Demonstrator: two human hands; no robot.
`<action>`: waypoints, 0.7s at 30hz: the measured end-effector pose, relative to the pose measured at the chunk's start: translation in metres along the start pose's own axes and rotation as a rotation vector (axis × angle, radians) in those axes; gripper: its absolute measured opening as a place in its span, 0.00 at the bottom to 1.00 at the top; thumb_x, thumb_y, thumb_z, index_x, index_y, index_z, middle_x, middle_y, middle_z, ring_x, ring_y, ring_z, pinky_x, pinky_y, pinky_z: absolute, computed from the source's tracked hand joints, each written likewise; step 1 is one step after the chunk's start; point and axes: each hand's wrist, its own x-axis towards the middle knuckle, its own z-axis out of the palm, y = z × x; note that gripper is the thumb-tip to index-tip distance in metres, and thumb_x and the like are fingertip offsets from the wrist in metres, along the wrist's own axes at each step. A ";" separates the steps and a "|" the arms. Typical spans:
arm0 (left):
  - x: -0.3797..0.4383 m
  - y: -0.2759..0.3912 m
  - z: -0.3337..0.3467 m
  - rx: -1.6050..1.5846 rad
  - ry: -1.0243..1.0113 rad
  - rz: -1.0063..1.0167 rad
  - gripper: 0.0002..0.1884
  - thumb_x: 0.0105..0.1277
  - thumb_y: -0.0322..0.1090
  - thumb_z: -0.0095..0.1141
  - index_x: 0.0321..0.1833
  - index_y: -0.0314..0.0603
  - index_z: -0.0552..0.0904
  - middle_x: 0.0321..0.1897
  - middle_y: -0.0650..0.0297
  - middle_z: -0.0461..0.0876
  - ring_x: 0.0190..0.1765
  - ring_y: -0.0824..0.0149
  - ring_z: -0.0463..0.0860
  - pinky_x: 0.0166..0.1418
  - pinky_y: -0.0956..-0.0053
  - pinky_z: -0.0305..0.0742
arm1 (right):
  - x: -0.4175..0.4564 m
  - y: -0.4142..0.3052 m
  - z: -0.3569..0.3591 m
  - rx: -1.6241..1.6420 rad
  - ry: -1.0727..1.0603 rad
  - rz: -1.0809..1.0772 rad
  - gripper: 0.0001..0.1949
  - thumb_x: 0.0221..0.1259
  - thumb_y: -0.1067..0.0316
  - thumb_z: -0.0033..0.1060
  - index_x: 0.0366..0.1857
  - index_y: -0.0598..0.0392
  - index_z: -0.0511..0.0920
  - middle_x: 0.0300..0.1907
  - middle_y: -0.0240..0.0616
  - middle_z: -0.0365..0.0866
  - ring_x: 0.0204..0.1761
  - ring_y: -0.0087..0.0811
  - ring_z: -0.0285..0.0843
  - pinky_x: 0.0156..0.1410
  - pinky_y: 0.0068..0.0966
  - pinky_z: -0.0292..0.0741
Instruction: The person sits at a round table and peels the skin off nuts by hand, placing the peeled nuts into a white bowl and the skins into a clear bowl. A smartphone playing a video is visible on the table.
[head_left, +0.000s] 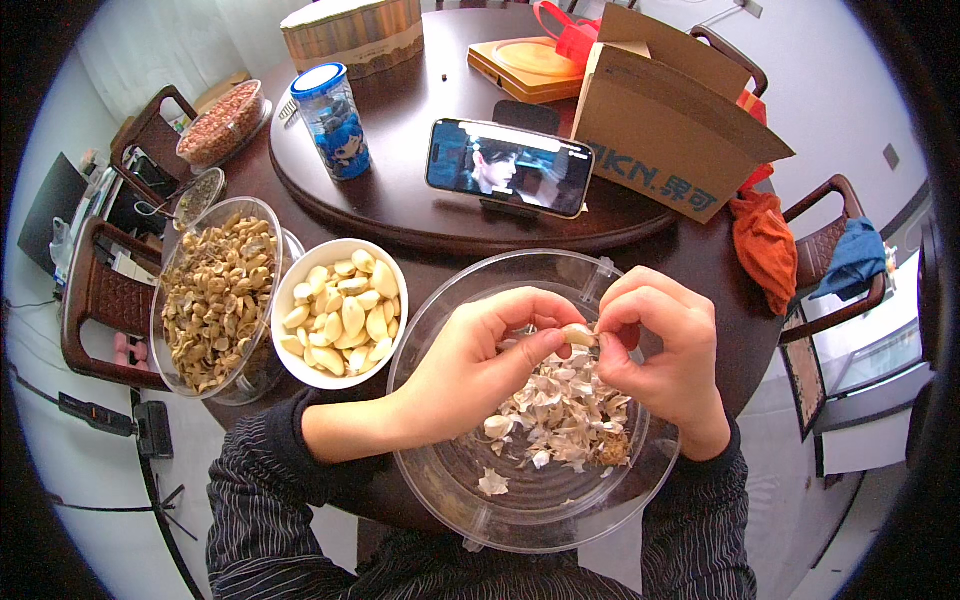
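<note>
A garlic clove (577, 334) is pinched between the thumb and fingers of my left hand (480, 360), above a clear plastic basin (442, 495). My right hand (664, 349) pinches the clove's other end, its fingertips close together. Papery garlic skins (562, 412) lie heaped in the basin under both hands, with a few loose pieces nearer to me. Left of the basin, a white bowl (287, 356) is filled with peeled garlic cloves (352, 315).
Left stands a clear container of peanut shells (217, 307), with a tub of red peanuts (223, 124) behind. The raised round turntable (405, 202) bears a phone (510, 166) on a stand, a blue-lidded cup (335, 124) and an open cardboard box (675, 124). An orange cloth (763, 244) hangs right.
</note>
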 end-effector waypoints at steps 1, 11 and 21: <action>0.000 -0.001 0.000 0.035 0.004 0.034 0.10 0.70 0.30 0.49 0.51 0.38 0.76 0.32 0.74 0.77 0.26 0.87 0.66 0.27 0.90 0.60 | 0.000 0.000 0.000 -0.012 0.006 -0.016 0.06 0.41 0.82 0.60 0.24 0.60 0.74 0.26 0.35 0.74 0.23 0.21 0.75 0.27 0.17 0.72; -0.004 0.005 0.002 0.053 -0.004 -0.024 0.10 0.69 0.28 0.49 0.51 0.38 0.77 0.32 0.73 0.77 0.27 0.86 0.66 0.27 0.89 0.61 | 0.001 0.006 0.000 -0.060 0.108 -0.030 0.08 0.40 0.83 0.59 0.25 0.59 0.74 0.27 0.33 0.74 0.23 0.20 0.71 0.28 0.15 0.68; 0.000 -0.005 -0.002 0.150 0.009 0.181 0.11 0.68 0.30 0.52 0.50 0.36 0.75 0.45 0.68 0.77 0.41 0.83 0.74 0.38 0.89 0.71 | 0.002 0.006 -0.006 -0.033 0.027 -0.119 0.09 0.39 0.83 0.58 0.28 0.58 0.76 0.30 0.40 0.74 0.31 0.35 0.76 0.35 0.25 0.73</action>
